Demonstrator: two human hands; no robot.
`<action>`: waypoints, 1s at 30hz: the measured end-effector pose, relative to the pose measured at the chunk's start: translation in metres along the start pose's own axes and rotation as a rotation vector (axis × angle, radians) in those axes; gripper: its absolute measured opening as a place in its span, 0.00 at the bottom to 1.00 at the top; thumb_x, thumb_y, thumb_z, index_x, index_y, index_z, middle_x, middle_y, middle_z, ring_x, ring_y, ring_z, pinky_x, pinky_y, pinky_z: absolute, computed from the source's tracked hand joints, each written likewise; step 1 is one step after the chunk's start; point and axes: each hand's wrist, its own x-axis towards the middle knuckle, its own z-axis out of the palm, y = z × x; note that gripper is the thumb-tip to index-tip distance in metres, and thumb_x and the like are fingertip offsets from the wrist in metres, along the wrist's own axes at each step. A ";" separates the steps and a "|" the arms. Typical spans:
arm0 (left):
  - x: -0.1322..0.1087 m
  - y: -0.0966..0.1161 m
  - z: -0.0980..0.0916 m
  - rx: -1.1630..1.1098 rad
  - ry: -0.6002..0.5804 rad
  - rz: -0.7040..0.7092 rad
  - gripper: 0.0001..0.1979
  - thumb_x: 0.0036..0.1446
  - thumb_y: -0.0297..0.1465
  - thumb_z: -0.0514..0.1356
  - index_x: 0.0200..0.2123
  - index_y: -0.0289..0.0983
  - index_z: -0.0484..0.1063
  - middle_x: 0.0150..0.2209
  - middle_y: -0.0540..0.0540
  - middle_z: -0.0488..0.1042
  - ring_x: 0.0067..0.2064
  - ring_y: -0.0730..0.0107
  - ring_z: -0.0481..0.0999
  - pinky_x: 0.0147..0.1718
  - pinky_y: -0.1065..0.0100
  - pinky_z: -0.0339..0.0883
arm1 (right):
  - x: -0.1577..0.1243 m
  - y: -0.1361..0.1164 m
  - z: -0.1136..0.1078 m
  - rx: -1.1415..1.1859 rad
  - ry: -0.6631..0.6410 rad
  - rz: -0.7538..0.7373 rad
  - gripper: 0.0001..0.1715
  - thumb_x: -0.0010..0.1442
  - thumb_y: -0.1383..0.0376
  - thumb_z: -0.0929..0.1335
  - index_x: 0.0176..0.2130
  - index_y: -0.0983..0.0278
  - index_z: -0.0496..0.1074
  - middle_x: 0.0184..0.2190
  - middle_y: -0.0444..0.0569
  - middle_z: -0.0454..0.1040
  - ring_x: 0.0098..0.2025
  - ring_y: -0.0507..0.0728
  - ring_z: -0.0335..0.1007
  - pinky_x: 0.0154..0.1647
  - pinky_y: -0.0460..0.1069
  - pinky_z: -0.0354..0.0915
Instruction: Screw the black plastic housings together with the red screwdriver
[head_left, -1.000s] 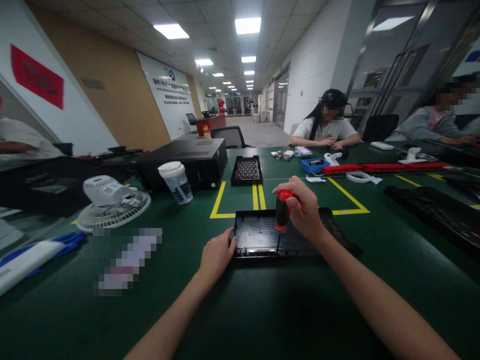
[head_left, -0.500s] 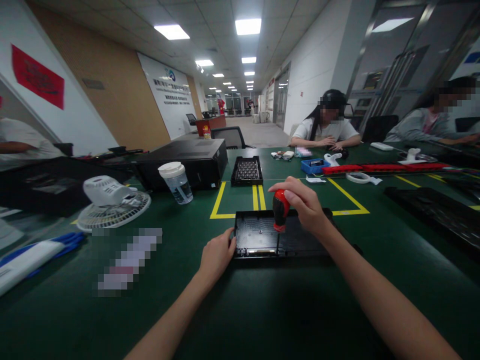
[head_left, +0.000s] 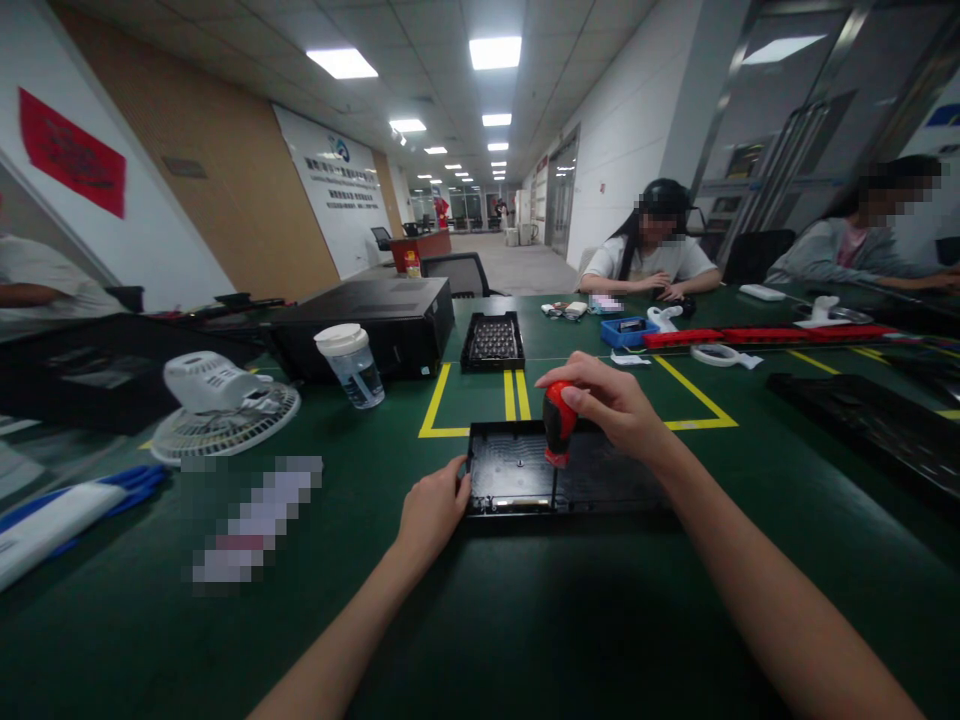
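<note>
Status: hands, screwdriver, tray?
Right hand grips screwdriver, upright at near side of tray. Left hand at tray's left end. Right arm hides part of tray's right side.

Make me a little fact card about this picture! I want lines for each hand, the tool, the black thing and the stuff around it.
Left hand: at the black panel's left edge
Right hand: gripping the screwdriver
Tool: red-and-black handle, shaft pointing down; tip contact unclear
Black panel: flat on the green table, raised edges
Left side: white fan, lidded cup
Beyond panel: small black tray, yellow tape
</note>
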 end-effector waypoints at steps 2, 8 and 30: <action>-0.001 0.001 -0.002 0.000 -0.002 0.001 0.20 0.59 0.37 0.46 0.53 0.42 0.61 0.38 0.46 0.75 0.37 0.67 0.75 0.36 0.68 0.65 | 0.000 0.000 -0.001 0.016 -0.002 0.009 0.14 0.58 0.60 0.62 0.41 0.62 0.70 0.31 0.47 0.62 0.32 0.51 0.61 0.28 0.45 0.59; -0.001 0.002 -0.002 0.008 -0.001 -0.001 0.19 0.59 0.37 0.47 0.53 0.42 0.61 0.38 0.46 0.75 0.37 0.67 0.75 0.36 0.69 0.65 | -0.001 0.000 -0.001 0.022 0.015 0.021 0.12 0.57 0.60 0.63 0.39 0.64 0.70 0.32 0.47 0.63 0.32 0.50 0.61 0.26 0.44 0.58; 0.000 0.002 -0.001 -0.006 -0.014 -0.019 0.20 0.59 0.36 0.47 0.54 0.41 0.60 0.38 0.45 0.75 0.37 0.68 0.75 0.36 0.69 0.66 | -0.001 0.004 0.002 0.059 0.119 0.064 0.10 0.53 0.61 0.66 0.33 0.65 0.67 0.30 0.45 0.63 0.29 0.49 0.61 0.24 0.43 0.58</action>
